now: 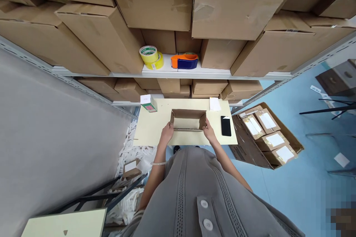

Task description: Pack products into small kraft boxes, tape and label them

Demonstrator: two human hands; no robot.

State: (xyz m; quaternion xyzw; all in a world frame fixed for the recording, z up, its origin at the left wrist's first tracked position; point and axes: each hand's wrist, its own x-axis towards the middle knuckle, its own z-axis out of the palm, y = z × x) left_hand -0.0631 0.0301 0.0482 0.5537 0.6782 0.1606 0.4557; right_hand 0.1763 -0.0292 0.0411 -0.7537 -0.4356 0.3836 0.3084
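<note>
An open-topped cardboard box (187, 114) sits on or just over the pale yellow table (150, 126); its inside looks bare. My left hand (167, 133) grips the box's near left corner. At the near right corner, my right hand (209, 132) has its fingers closed on the side wall. To the right of the box lies a black phone (226, 126). Some white paper (214, 104) rests near the table's back right edge, and a small white and green box (148, 103) stands at the back left.
Shelves packed with cardboard boxes (222, 3) rise beyond the table. On one shelf are yellow tape rolls (150, 55) and an orange and blue tape dispenser (185, 61). A large carton (250, 152) of labelled parcels stands on the right; paper scraps (133, 144) cover the floor at left.
</note>
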